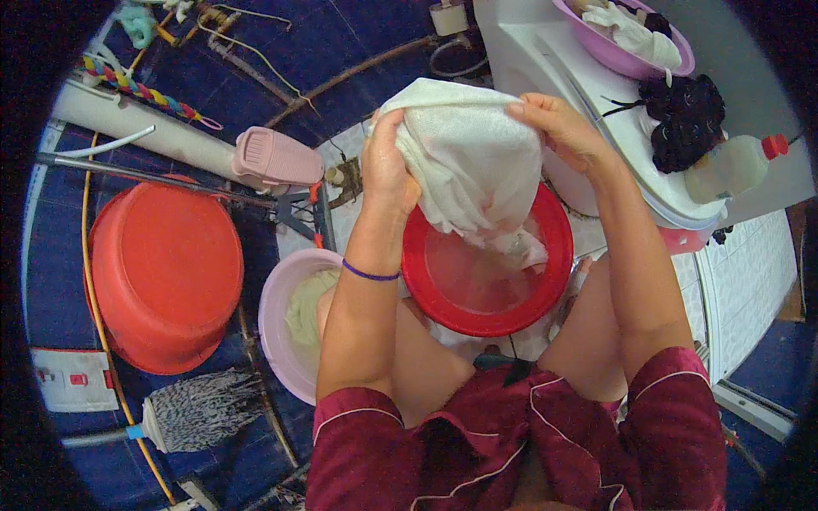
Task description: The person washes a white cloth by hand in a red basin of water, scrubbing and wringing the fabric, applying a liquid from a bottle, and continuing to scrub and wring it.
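Note:
A wet white cloth (473, 147) is stretched between my two hands, above a red plastic basin (415, 281) of cloudy water. My left hand (386, 166) grips its left edge, with part of the cloth bunched beside the palm. At the upper right edge, my right hand (559, 128) pinches the cloth between thumb and fingers. The cloth's lower end hangs down into the basin, and where it meets the water is partly unclear. Beside my left knee stands a pale purple bucket (271, 319) holding a light greenish cloth (310, 306) in liquid.
A red tub (172, 268), a mop head (201, 409) and a pink ridged plastic item (278, 156) are at the left. On the white surface at the right are a purple basin (617, 61) of laundry, a black garment (687, 121) and a red-capped plastic bottle (732, 169).

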A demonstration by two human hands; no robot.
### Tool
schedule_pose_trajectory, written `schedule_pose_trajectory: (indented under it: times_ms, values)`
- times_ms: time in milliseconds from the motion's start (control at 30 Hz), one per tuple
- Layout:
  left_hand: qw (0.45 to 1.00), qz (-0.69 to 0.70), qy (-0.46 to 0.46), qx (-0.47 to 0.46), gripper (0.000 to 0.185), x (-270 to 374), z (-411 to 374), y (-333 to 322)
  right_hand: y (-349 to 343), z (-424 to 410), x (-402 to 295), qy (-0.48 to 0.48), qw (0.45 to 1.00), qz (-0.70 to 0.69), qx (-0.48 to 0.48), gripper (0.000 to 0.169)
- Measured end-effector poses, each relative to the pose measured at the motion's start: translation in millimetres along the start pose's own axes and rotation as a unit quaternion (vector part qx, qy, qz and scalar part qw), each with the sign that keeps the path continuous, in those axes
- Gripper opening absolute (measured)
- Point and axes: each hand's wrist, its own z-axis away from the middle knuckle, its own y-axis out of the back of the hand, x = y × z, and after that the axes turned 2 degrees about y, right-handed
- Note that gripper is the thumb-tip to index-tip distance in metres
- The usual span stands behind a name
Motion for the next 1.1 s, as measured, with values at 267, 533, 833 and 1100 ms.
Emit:
schedule_pose_trajectory:
  times_ms: [267, 533, 833, 1100]
  values:
    - [0.827, -0.488, -0.275, -0.038, 0.016, -57.0, 13.2, -35.2, -33.4, -22.4, 30.7, 0.045, 0.932, -0.317, 0.167, 0.031]
    - [0.846, -0.443, -0.276, 0.108, 0.021, -53.6, -18.3, -33.8, -57.0, -27.8, 29.0, 0.015, 0.929, -0.310, 0.202, 0.029]
    - [0.784, -0.528, -0.324, 0.030, 0.013, -69.6, -16.2, -24.7, -70.2, -13.2, 20.5, 0.038, 0.950, -0.223, 0.216, 0.027]
    - [0.886, -0.410, -0.199, 0.086, 0.024, -38.8, -42.1, 5.9, -107.8, -17.8, 27.7, 0.115, 0.945, -0.241, 0.192, 0.029]
